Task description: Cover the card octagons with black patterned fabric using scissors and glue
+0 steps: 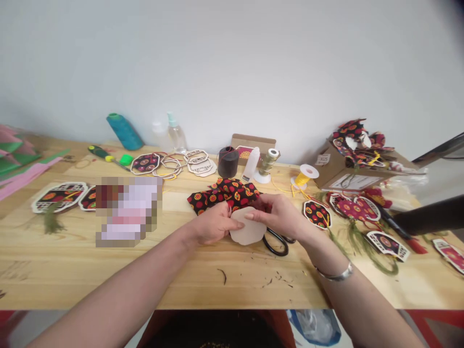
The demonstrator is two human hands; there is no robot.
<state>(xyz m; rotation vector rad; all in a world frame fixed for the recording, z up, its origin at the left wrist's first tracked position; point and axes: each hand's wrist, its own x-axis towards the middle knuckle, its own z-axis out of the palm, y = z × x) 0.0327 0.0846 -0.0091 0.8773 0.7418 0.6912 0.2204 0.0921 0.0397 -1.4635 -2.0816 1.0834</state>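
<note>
Between my two hands is a pale card piece (248, 231) with a scalloped outline, its plain face toward me. My left hand (215, 223) pinches its left edge, thumb on the face. On the right side my right hand (273, 212) grips it, thumb near the top. Black fabric (224, 193) with red and yellow floral print bunches just behind the card, touching my fingers; how it joins the card is hidden. A pair of scissors (277, 243) lies under my right hand, only the black handle loops showing.
Behind stand a black thread spool (228, 163), a white glue bottle (251, 165) and a yellow cord spool (302, 179). A cardboard box (344, 181) with fabric pieces is at right. Finished-looking ornaments (317, 215) lie right; a teal thread cone (124, 132) leans left. Dark scraps (279, 279) lie in front.
</note>
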